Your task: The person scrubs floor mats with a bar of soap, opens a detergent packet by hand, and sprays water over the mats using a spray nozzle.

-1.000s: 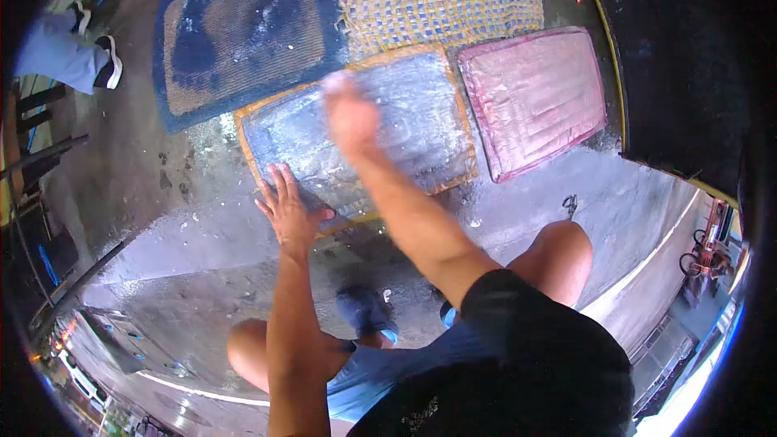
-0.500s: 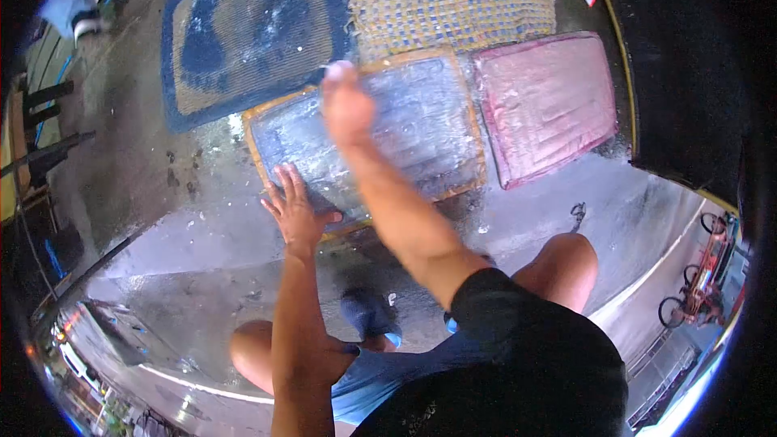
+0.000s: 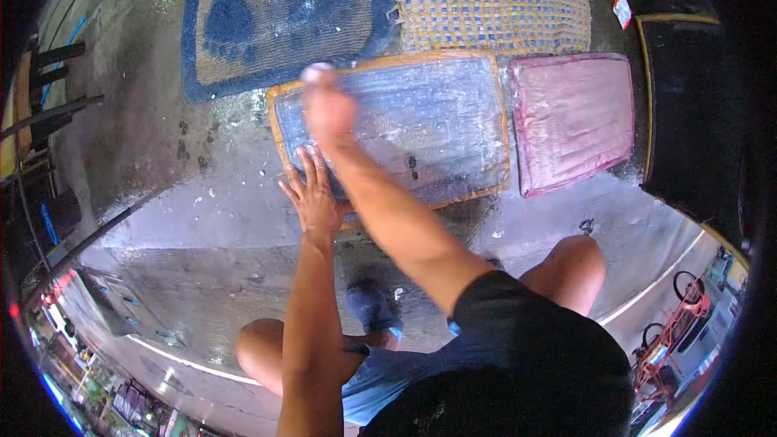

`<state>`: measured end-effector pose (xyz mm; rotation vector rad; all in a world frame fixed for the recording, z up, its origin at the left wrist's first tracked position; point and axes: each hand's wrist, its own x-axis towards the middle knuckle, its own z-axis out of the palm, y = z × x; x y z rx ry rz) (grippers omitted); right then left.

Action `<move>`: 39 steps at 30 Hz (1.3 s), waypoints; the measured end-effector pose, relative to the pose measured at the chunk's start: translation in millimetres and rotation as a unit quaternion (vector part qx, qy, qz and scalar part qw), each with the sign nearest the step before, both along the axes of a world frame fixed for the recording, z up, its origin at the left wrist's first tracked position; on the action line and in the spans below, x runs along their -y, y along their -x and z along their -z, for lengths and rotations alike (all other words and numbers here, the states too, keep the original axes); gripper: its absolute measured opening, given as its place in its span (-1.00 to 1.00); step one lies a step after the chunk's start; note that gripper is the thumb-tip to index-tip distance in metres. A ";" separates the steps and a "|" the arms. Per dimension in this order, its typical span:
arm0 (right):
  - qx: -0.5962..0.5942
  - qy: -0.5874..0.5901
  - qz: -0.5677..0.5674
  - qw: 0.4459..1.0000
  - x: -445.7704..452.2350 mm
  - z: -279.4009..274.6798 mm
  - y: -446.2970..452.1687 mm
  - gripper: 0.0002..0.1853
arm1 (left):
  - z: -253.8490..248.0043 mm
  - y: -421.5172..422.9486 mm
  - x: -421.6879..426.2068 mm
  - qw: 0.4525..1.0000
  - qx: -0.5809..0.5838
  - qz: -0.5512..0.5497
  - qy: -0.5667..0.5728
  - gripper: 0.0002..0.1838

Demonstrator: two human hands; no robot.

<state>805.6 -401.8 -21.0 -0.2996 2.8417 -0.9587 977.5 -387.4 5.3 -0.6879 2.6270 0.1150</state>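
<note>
A blue mat with an orange border (image 3: 421, 125) lies flat before me, its surface wet and streaked with white suds. My left hand (image 3: 317, 198) rests on its lower left corner, fingers spread. Over the mat's upper left part is my right hand (image 3: 330, 113), blurred by motion and closed. A small pale thing (image 3: 319, 73) shows at the far end of that fist; its kind is too smeared to tell.
Beyond lie a dark blue and tan mat (image 3: 283, 24) and a yellow-blue woven mat (image 3: 494, 0). At right are a pink mat (image 3: 575, 121), a black mat with a yellowish edge (image 3: 696, 113) and a small wrapper (image 3: 622, 10). A red bicycle (image 3: 676, 332) stands farther right.
My right hand has moved toward the left end of the blue mat. The view has shifted, so the mats appear farther right. My left hand stays on the mat's corner.
</note>
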 end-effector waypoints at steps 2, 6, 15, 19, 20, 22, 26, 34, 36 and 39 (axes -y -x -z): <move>0.053 -0.021 -0.198 0.979 68.9 19.6 -20.6 -0.59 | 23.7 -20.2 6.2 0.997 -0.043 0.051 0.045 0.51; 0.086 0.020 -0.296 0.951 29.3 14.4 3.7 -0.57 | -28.6 14.2 -2.1 0.998 0.042 -0.021 -0.040 0.57; -0.084 0.030 -0.047 0.995 -104.8 1.2 11.7 -0.49 | -20.8 11.1 3.6 0.994 -0.020 -0.044 -0.094 0.67; 0.008 -0.011 -0.376 0.927 -53.2 -3.8 10.6 -0.46 | -32.2 8.9 0.0 0.994 -0.022 -0.059 -0.094 0.63; -0.040 0.030 -0.434 0.900 -45.4 18.1 32.3 -0.45 | -32.6 6.5 -4.0 0.993 -0.033 -0.071 -0.089 0.61; -0.035 -0.055 -0.334 0.940 -23.6 -13.1 85.1 -0.42 | -30.5 -9.4 -17.6 0.983 -0.068 -0.149 -0.078 0.43; -0.054 -0.052 -0.436 0.897 -37.5 2.2 -22.4 -0.38 | -14.8 -67.3 -63.0 0.944 -0.144 -0.292 -0.046 0.05; -0.139 -0.045 -0.439 0.887 48.3 -21.2 41.2 -0.59 | 6.8 -92.0 -62.3 0.943 -0.167 -0.283 -0.054 -0.18; -0.084 -0.042 -0.462 0.882 28.1 -25.3 -5.0 -0.59 | 1.6 -95.9 -59.8 0.946 -0.163 -0.278 -0.045 -0.24; -0.049 -0.113 -0.570 0.812 -30.1 -14.2 -97.4 -0.60 | 8.1 -104.5 -56.6 0.931 -0.232 -0.274 -0.071 -0.34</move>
